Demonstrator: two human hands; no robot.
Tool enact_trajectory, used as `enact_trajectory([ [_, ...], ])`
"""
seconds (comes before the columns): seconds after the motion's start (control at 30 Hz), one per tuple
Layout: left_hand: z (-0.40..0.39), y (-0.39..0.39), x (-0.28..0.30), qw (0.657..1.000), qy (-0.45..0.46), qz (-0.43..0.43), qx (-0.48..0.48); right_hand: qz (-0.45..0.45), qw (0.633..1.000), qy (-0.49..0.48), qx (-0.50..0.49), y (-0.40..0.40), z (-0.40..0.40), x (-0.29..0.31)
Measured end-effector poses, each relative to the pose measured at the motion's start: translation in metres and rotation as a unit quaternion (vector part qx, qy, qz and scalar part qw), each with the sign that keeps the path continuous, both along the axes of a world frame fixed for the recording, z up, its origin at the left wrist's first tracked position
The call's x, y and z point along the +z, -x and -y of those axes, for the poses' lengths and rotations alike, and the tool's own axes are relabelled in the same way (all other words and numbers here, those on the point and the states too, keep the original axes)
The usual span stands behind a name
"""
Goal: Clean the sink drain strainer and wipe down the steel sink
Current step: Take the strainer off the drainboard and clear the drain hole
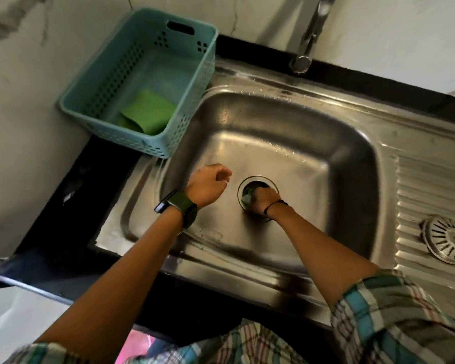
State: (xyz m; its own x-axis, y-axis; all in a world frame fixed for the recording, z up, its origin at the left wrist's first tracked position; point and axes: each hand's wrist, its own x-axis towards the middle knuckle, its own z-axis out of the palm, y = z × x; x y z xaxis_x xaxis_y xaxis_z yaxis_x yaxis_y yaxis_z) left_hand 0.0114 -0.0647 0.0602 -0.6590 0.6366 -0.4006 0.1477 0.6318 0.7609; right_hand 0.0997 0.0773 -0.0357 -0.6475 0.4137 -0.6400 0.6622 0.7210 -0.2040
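The steel sink has its round drain opening uncovered at the middle of the basin. My right hand grips a green scrub pad and presses it into the drain hole. My left hand hovers over the left of the basin with fingers loosely curled, holding nothing; a dark watch sits on that wrist. The drain strainer, a slotted steel disc, lies on the ribbed drainboard at the right.
A teal plastic basket stands on the black counter at the sink's back-left corner, with a green scrub pad inside. The steel tap hangs over the sink's back rim. Marble wall tiles lie behind.
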Motion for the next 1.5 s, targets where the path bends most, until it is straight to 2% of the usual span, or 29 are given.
enact_trajectory([
  [0.1, -0.012, -0.002, -0.003, 0.999, -0.022, 0.045, 0.008, -0.013, 1.000, -0.011, 0.021, -0.006, 0.011, -0.015],
  [0.17, -0.021, -0.005, -0.002, 0.995, -0.051, 0.074, 0.043, -0.046, 0.998, -0.037, 0.000, -0.011, 0.012, -0.017],
  [0.27, -0.032, -0.010, 0.000, 0.972, -0.107, 0.151, 0.147, -0.120, 0.985, -0.059, -0.106, -0.014, 0.003, -0.002],
  [0.33, -0.038, -0.013, -0.002, 0.949, -0.108, 0.221, 0.200, -0.192, 0.962, -0.040, -0.191, -0.015, -0.005, 0.017],
  [0.4, -0.045, -0.018, -0.003, 0.925, -0.092, 0.295, 0.220, -0.260, 0.937, -0.022, -0.233, -0.016, -0.011, 0.039],
  [0.53, -0.055, -0.023, -0.008, 0.892, -0.077, 0.379, 0.234, -0.356, 0.906, 0.005, -0.230, -0.018, -0.007, 0.079],
  [0.63, -0.060, -0.019, -0.007, 0.856, -0.111, 0.451, 0.227, -0.372, 0.918, 0.010, -0.134, -0.022, 0.002, 0.098],
  [0.7, -0.064, -0.016, -0.004, 0.840, -0.131, 0.469, 0.242, -0.336, 0.941, 0.023, -0.042, -0.023, 0.004, 0.102],
  [0.77, -0.066, -0.013, -0.003, 0.852, -0.129, 0.436, 0.258, -0.309, 0.948, 0.076, -0.012, -0.023, 0.000, 0.102],
  [0.83, -0.065, -0.011, -0.004, 0.860, -0.124, 0.406, 0.282, -0.345, 0.925, 0.138, -0.079, -0.022, -0.006, 0.098],
  [0.9, -0.063, -0.008, -0.008, 0.850, -0.129, 0.396, 0.322, -0.398, 0.884, 0.145, -0.198, -0.018, -0.016, 0.084],
  [0.93, -0.062, -0.006, -0.011, 0.848, -0.125, 0.388, 0.339, -0.391, 0.881, 0.124, -0.236, -0.016, -0.021, 0.074],
  [0.97, -0.061, -0.005, -0.013, 0.846, -0.120, 0.380, 0.353, -0.358, 0.897, 0.098, -0.240, -0.013, -0.024, 0.061],
  [1.07, -0.059, -0.004, -0.019, 0.848, -0.107, 0.362, 0.371, -0.161, 0.980, 0.051, -0.106, -0.007, -0.021, 0.018],
  [1.17, -0.057, -0.006, -0.020, 0.850, -0.109, 0.358, 0.371, -0.033, 0.999, 0.014, -0.017, -0.009, -0.004, -0.015],
  [1.33, -0.056, -0.005, -0.024, 0.858, -0.096, 0.340, 0.372, -0.034, 0.997, -0.066, 0.025, -0.016, 0.015, -0.037],
  [1.5, -0.054, -0.007, -0.029, 0.858, -0.090, 0.336, 0.378, -0.088, 0.995, -0.031, -0.029, -0.016, 0.007, -0.035],
])
